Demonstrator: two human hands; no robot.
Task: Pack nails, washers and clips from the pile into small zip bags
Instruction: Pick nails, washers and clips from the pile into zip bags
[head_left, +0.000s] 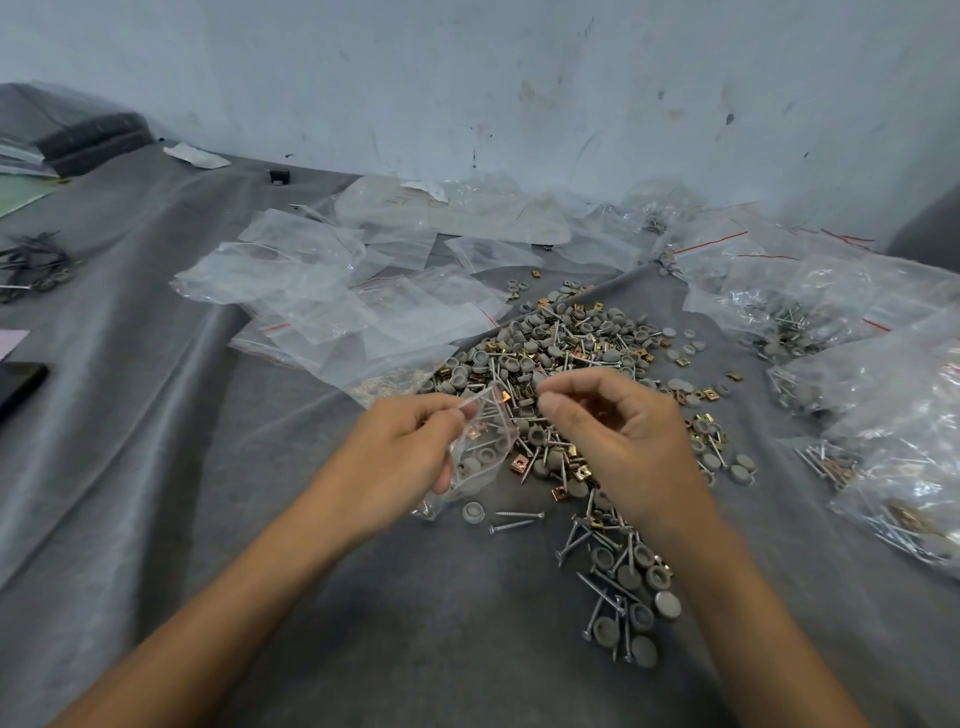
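A pile (566, 343) of grey round washers, silver nails and brass clips spreads over the grey cloth in front of me. My left hand (400, 457) grips a small clear zip bag (480, 449) by its top edge; washers, nails and copper-coloured clips show inside it. My right hand (618, 436) hovers just right of the bag's mouth, thumb and forefinger pinched together. What they pinch is too small to make out. More nails and washers (623, 577) trail toward me under my right forearm.
Empty zip bags (332, 296) lie scattered at the back left of the pile. Filled bags (883, 395) are heaped at the right. A dark phone (18, 387) lies at the left edge, and dark screws (34, 265) sit further back. A wall rises behind.
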